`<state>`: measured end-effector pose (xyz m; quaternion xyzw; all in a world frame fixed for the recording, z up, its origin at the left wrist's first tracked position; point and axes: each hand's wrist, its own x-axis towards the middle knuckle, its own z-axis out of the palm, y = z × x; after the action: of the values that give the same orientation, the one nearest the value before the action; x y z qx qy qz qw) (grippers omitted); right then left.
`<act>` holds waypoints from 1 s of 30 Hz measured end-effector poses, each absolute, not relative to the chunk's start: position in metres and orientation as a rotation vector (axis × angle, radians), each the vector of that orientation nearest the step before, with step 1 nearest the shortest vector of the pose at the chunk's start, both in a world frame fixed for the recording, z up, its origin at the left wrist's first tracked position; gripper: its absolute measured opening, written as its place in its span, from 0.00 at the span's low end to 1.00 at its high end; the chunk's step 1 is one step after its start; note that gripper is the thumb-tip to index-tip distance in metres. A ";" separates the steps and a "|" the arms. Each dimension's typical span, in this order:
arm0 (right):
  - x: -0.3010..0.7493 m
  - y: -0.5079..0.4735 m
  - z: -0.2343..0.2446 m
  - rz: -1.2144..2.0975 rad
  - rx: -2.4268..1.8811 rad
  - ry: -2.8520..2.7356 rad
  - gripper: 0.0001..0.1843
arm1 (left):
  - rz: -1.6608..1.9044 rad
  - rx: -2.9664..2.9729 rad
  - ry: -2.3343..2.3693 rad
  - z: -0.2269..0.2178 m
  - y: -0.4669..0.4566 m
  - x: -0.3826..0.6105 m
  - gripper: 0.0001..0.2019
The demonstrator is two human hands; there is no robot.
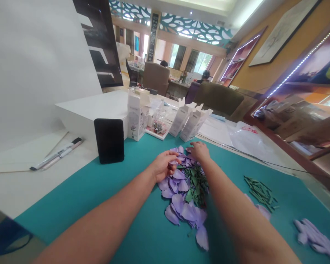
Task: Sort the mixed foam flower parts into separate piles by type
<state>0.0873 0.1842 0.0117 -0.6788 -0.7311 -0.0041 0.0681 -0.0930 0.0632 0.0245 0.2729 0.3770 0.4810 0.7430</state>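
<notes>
A pile of purple artificial petals (178, 203) lies on the teal mat (137, 227), with small green leaf-like pieces (195, 183) heaped along its right side. My left hand (165, 167) is at the pile's upper left, its fingers curled and closed around a purple petal. Just across from it, my right hand (200, 151) reaches over the far end of the pile. Its fingers bend down, with a petal at the fingertips; the hand's back partly hides the grip. Both forearms frame the pile.
Green stems (261, 192) and a bundle of lilac pieces (315, 236) lie at the right. A black tablet-like object (109, 141) stands at left, near pens (56, 154). White boxes (137, 115) and a small tray (157, 132) line the mat's far edge. Someone sits in the background.
</notes>
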 end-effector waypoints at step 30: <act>0.063 0.180 0.026 0.277 -1.814 -2.181 0.18 | 1.122 0.502 0.839 0.023 0.065 -0.097 0.08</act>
<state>0.0632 0.1804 0.0261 -0.6296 -0.7571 0.0962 0.1453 -0.0966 0.0647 0.0231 0.2286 0.3817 0.5108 0.7356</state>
